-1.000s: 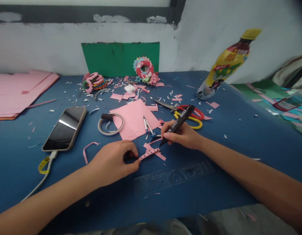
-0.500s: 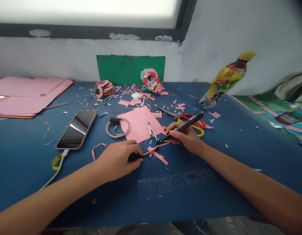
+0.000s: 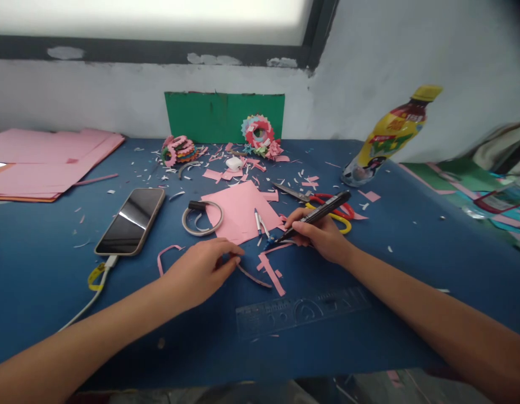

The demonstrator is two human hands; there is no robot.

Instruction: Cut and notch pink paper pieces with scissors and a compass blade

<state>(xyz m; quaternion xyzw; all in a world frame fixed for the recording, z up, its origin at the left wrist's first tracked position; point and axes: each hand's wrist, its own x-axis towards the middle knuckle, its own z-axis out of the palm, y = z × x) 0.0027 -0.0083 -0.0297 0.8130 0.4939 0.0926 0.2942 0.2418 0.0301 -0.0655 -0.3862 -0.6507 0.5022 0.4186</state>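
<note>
A black marker (image 3: 321,214) rests slanted in the closed grip of my right hand (image 3: 321,235), its lower end beside the blue head of a small white-and-blue compass (image 3: 262,227). The fingers of my left hand (image 3: 201,272) are pinched together at one end of a thin, narrow paper strip (image 3: 255,278), which curves away to the right over the table. Pink paper scraps (image 3: 272,272) lie between my hands. Beyond them is a square sheet of pink paper (image 3: 235,210). Scissors (image 3: 331,207) with red and yellow handles lie behind my right hand.
A clear ruler (image 3: 302,311) lies in front. Left are a phone (image 3: 131,221) on a cable, a grey ring (image 3: 187,221) and pink sheets (image 3: 53,157). Paper rings (image 3: 178,151) and a green board (image 3: 224,118) stand behind; a bottle (image 3: 386,137) is at right.
The dark thing seen between my left fingers no longer shows. The strip's free end now points lower right, away from the marker. The cross-shaped pink scrap has shifted slightly. My right hand stays almost still.
</note>
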